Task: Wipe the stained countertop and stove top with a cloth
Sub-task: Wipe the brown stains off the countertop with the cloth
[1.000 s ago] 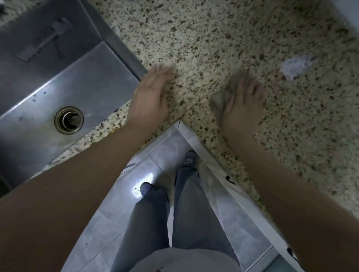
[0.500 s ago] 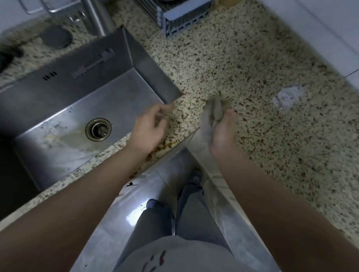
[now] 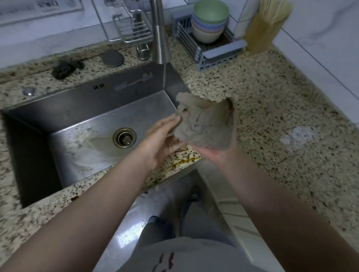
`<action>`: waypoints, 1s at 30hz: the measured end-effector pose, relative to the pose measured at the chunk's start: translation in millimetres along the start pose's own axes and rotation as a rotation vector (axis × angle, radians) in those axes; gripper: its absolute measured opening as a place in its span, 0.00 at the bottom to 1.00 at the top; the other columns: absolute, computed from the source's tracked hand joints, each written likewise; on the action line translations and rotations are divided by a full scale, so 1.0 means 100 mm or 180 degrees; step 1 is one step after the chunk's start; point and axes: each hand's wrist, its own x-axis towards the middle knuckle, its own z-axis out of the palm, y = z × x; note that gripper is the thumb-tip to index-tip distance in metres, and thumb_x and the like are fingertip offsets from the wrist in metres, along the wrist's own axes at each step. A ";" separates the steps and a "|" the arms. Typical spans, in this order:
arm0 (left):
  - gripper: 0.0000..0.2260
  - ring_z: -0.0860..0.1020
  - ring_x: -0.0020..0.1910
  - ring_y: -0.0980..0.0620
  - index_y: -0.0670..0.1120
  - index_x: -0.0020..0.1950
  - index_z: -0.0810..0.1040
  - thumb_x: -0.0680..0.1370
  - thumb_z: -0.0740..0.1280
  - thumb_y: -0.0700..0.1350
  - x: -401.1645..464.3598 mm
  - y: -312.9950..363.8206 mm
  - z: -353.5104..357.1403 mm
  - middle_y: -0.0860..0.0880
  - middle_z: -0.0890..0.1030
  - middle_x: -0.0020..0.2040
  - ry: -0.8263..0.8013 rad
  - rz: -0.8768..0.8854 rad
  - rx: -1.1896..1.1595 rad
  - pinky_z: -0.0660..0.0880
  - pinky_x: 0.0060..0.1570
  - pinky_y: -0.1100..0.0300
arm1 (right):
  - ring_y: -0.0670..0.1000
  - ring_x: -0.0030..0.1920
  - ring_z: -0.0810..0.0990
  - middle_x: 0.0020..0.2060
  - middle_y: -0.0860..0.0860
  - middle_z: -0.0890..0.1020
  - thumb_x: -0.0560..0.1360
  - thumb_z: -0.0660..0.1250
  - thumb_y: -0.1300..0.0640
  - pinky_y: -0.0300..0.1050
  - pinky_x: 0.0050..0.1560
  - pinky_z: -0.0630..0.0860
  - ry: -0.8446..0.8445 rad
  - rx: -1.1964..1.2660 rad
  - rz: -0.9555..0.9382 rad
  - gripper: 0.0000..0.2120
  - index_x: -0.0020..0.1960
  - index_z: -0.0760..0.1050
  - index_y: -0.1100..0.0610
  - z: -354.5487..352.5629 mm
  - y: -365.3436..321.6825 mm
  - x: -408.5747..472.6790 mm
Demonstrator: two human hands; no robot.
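Note:
A crumpled grey cloth (image 3: 205, 121) is held up above the corner where the sink meets the speckled countertop (image 3: 267, 100). My right hand (image 3: 220, 152) cups it from below, palm up, fingers hidden behind the cloth. My left hand (image 3: 161, 139) reaches in from the left, its straight fingertips touching the cloth's left edge. A yellow-brown stain (image 3: 184, 159) streaks the counter strip under my hands. A white smear (image 3: 297, 136) lies on the counter to the right. No stove top is in view.
The steel sink (image 3: 83, 112) with its drain (image 3: 124, 137) fills the left. Behind it stand a faucet (image 3: 158, 31), a wire rack (image 3: 133, 30), a dish rack with stacked bowls (image 3: 208, 21), and a chopstick holder (image 3: 266, 23). A dark scrubber (image 3: 63, 68) lies at the back.
My right hand lifted the cloth off the counter and carried it left toward the sink corner. My left hand rose from the counter to meet the cloth. The view tilted up.

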 end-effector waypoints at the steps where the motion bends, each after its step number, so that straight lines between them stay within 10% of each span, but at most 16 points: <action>1: 0.20 0.83 0.57 0.48 0.44 0.69 0.75 0.79 0.71 0.47 0.01 0.01 -0.01 0.45 0.82 0.59 0.0033 -0.0010 -0.0145 0.82 0.56 0.49 | 0.69 0.57 0.84 0.61 0.67 0.82 0.76 0.63 0.28 0.67 0.55 0.81 0.0008 -0.0092 -0.0011 0.39 0.65 0.79 0.62 0.03 -0.03 0.01; 5: 0.21 0.82 0.60 0.46 0.42 0.71 0.74 0.79 0.71 0.44 0.09 0.07 0.06 0.43 0.82 0.62 0.0110 -0.0079 -0.0430 0.82 0.55 0.48 | 0.61 0.64 0.80 0.63 0.60 0.82 0.74 0.61 0.26 0.61 0.70 0.74 -0.0112 -0.1125 -0.0082 0.39 0.66 0.82 0.58 0.16 -0.18 0.20; 14: 0.26 0.80 0.63 0.48 0.53 0.65 0.79 0.76 0.61 0.68 0.49 0.08 0.56 0.49 0.83 0.61 0.0053 -0.0030 -0.0602 0.79 0.59 0.49 | 0.57 0.59 0.85 0.61 0.57 0.85 0.85 0.61 0.48 0.53 0.56 0.83 0.0504 -0.2904 -0.0418 0.18 0.71 0.77 0.56 0.33 -0.58 0.76; 22: 0.05 0.82 0.58 0.46 0.52 0.56 0.79 0.80 0.69 0.47 0.97 0.08 0.73 0.49 0.84 0.55 0.1269 0.0653 0.0441 0.80 0.58 0.46 | 0.55 0.53 0.86 0.51 0.55 0.87 0.84 0.61 0.41 0.56 0.59 0.82 0.0550 -0.4355 0.0551 0.18 0.59 0.81 0.54 0.69 -1.32 1.19; 30: 0.14 0.83 0.45 0.50 0.40 0.63 0.78 0.81 0.69 0.46 1.05 0.29 0.51 0.43 0.84 0.53 0.1538 0.0519 0.0369 0.83 0.35 0.60 | 0.57 0.62 0.82 0.61 0.61 0.82 0.68 0.77 0.53 0.48 0.60 0.82 0.0080 -0.3729 0.1167 0.28 0.65 0.76 0.62 0.88 -1.59 1.29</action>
